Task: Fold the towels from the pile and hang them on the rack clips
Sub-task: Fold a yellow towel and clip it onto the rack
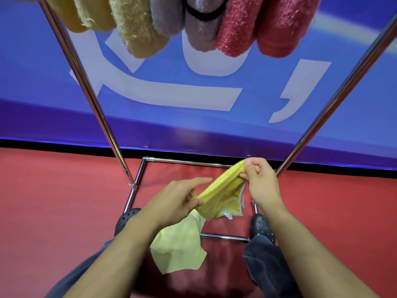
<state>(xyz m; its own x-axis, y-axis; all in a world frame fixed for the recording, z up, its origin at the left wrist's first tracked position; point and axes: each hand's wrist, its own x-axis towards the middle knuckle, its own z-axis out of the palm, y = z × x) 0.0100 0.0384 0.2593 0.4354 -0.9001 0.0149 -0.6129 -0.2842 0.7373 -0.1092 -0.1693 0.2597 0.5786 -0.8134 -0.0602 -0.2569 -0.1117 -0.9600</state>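
Hung towels (206, 26), about seven, already on rack (86, 82) overhead. Left hand (176, 201) and right hand (257, 179) pinch yellow towel (221, 196) ends low between poles, mid-fold; pale yellow towel (178, 244) dangles below, unhung.

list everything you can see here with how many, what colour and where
bright yellow towel: 1, yellow, held between both hands at centre
pale yellow towel: 1, light yellow, hanging below the left hand
hanging towels: about 7 folds, yellow and tan at left, grey in the middle, red at right, along the top edge
rack poles: 2, chrome, slanting up at left and right
rack base frame: 1, chrome, on the floor ahead
floor: red
wall banner: 1, blue with white shapes, behind the rack
shoes: 2, black, by the base
trousers: grey, lower frame
left hand: pinches the towel's lower end
right hand: grips its upper end
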